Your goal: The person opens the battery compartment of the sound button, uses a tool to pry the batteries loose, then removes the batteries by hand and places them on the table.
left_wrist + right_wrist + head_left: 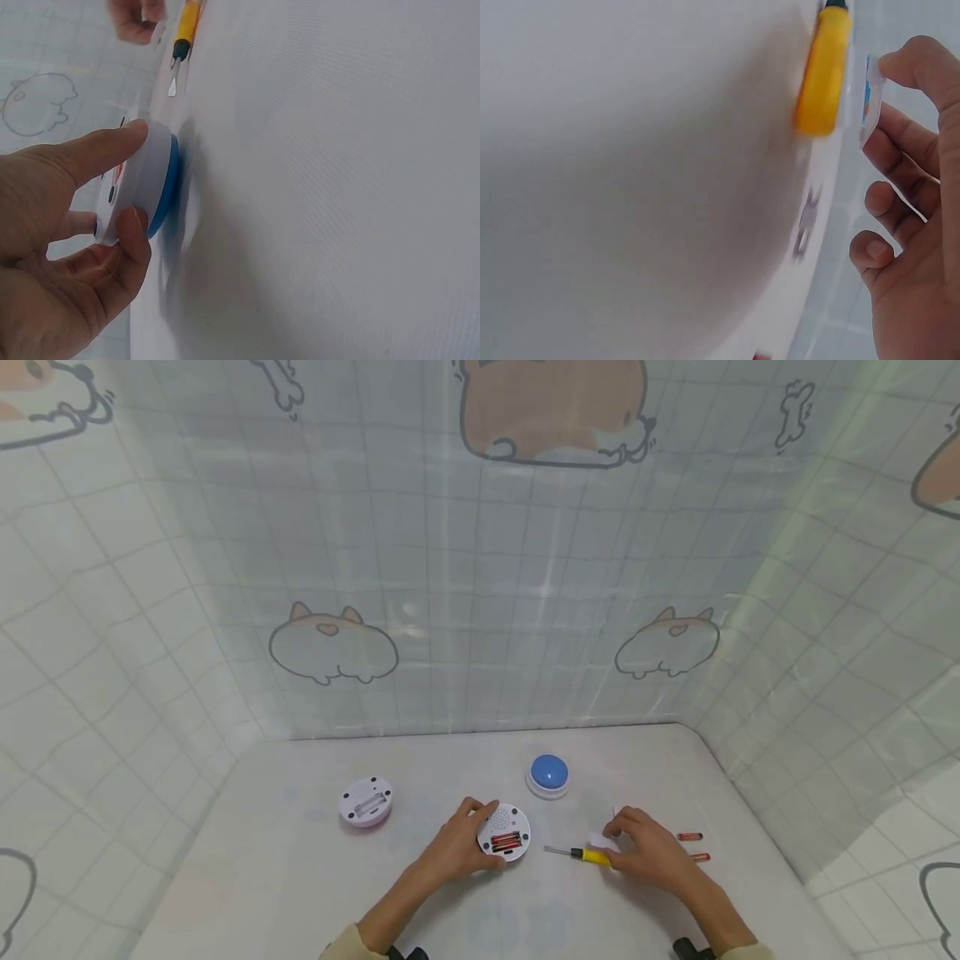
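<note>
At the middle of the white table [300, 877], between the two hands, the round white device [508, 820] lies underside up, its blue side toward the tabletop. The left hand [456, 845], the nearer of the two, grips its rim from the left, fingers curled about the edge. Red batteries [506, 841] sit in the exposed recess, their long axes running roughly left to right. Well to the right of the device, the right hand [648, 853] pinches a small white piece [871, 101] between thumb and finger; how the long axis of this piece stands to the recess cannot be told. Between device and right hand: a screwdriver [581, 853], blade tip to the left, yellow handle near the pinching fingers. Far side, slightly right: a blue-domed device [549, 772]. Left side: a pink-sided device [366, 802], underside up. Right of the right hand: two loose batteries [690, 837].
</note>
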Motion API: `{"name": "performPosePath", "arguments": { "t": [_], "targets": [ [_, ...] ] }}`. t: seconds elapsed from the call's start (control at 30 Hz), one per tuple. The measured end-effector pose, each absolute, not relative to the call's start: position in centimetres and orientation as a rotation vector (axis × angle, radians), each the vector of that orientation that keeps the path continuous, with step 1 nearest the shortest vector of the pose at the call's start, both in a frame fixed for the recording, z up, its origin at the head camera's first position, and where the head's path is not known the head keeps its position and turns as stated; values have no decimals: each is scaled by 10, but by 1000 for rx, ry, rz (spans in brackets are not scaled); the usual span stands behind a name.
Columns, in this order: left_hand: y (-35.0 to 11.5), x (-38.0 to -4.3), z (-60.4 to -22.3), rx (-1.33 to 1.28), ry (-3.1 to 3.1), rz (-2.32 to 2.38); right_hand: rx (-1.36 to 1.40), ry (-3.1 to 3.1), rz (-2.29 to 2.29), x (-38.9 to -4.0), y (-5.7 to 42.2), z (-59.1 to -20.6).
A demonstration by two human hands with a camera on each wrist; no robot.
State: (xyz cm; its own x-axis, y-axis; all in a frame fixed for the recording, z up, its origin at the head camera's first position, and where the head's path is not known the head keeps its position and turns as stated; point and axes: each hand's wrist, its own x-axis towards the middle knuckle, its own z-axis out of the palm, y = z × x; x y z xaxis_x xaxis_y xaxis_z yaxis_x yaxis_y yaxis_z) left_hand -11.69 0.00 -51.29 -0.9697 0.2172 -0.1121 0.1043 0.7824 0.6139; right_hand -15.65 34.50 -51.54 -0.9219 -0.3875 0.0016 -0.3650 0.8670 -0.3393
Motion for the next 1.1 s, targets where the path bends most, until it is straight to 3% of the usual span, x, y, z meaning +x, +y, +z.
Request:
{"name": "performPosePath", "arguments": {
  "t": [0.5,1.1],
  "targets": [
    [1,-116,-512,260,2802,939,-395,2902,-500,-156,386,-517],
    [2,-115,-511,250,2794,956,-381,2887,-463,-155,393,-527]
  ]
}}
